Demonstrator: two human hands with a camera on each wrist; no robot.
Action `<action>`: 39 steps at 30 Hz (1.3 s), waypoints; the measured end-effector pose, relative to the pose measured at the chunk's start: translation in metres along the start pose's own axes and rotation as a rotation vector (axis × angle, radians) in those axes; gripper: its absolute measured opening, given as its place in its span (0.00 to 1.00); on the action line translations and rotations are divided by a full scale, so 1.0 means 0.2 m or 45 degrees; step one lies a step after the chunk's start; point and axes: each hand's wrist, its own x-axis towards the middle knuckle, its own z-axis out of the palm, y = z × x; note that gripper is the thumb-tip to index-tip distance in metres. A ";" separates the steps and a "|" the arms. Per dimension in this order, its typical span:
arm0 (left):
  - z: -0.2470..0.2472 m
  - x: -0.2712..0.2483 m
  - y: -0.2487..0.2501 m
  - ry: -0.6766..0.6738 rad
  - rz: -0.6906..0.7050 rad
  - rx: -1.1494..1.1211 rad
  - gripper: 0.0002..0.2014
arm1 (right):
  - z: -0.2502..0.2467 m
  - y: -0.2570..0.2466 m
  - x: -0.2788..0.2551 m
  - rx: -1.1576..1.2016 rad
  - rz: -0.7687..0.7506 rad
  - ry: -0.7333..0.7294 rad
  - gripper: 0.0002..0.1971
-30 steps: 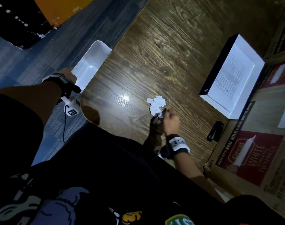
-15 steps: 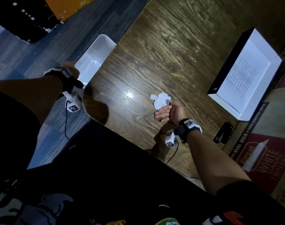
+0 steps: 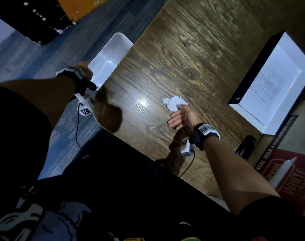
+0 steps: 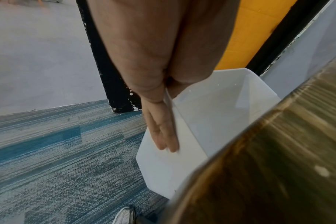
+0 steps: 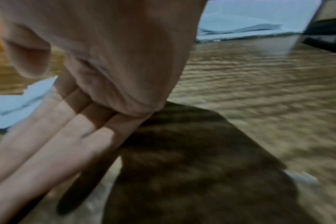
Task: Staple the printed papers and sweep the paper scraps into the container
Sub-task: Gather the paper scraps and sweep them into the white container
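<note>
A small heap of white paper scraps [image 3: 173, 103] lies on the dark wooden table [image 3: 191, 54], toward its near edge and well in from its rounded left corner. The person's right hand [image 3: 180, 118] rests just behind the heap, on the side away from the table's left edge, fingers [image 5: 54, 145] straight and held together, set on edge against the wood and touching the nearest scraps; it grips nothing. The wrist view is blurred, but the flat, extended fingers are plain.

Off the table's left edge, a white plastic container [image 3: 110, 58] hangs with its open mouth just beside the table's rim. The left hand [image 3: 84, 70] holds it by the near wall: the wrist view shows the fingers [image 4: 163, 136] laid straight down the outside of that wall, with the thumb tucked over the rim inside, pinching it. The container's interior shows bare white.

Toward the table's far right, a shallow black-sided box [image 3: 249, 70] with a white interior holds a sheet of printed paper [image 3: 271, 84]. Near the table's right edge, closer to the person, lies a black stapler [image 3: 245, 146], well apart from the scraps. Beyond that edge sits a cardboard carton [image 3: 291, 173] with red panels and white lettering. Blue-grey carpet [image 3: 75, 40] covers the floor below the container, and camera units with printed markers are strapped to both wrists.
</note>
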 end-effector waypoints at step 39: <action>0.01 0.00 0.00 0.067 -0.015 0.182 0.21 | 0.25 -0.04 -0.13 -0.599 -0.381 0.910 0.32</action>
